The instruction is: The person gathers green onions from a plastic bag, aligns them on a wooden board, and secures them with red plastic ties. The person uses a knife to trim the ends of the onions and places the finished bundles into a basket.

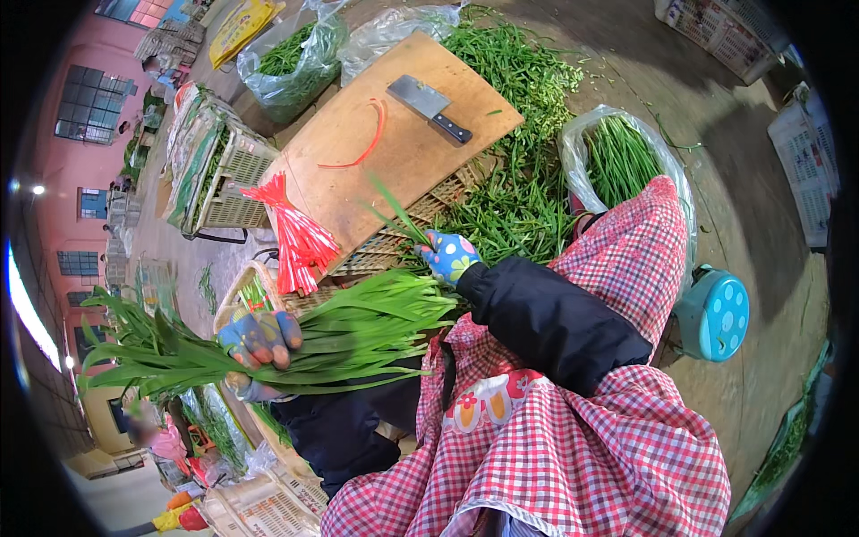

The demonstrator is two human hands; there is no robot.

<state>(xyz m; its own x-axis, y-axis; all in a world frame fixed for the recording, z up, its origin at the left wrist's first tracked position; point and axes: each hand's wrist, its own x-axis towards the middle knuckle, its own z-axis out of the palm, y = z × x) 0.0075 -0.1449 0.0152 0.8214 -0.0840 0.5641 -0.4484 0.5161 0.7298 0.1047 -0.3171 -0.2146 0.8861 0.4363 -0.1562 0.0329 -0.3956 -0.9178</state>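
In a patterned glove, my left hand (pixel 258 349) grips a large bunch of long flat green leaves (pixel 362 329), like garlic chives. My right hand (pixel 446 257), in a blue flowered glove, pinches a few thin leaves (pixel 396 208) near the cut ends of the bunch. In front lies a wooden board (pixel 322 127) on a crate, with a cleaver (pixel 429 104) and a red strip (pixel 376 131) on it. A bundle of red and white ties (pixel 295 235) hangs over the board's near left edge. Loose green leaves (pixel 510 221) are heaped right of the board.
A plastic bag of greens (pixel 621 161) stands right, by a blue stool (pixel 715 315). Another bag of greens (pixel 292 60) is behind the board. A filled plastic crate (pixel 231 181) stands left, a basket (pixel 251 278) beside my left hand. A person (pixel 168 436) is at lower left.
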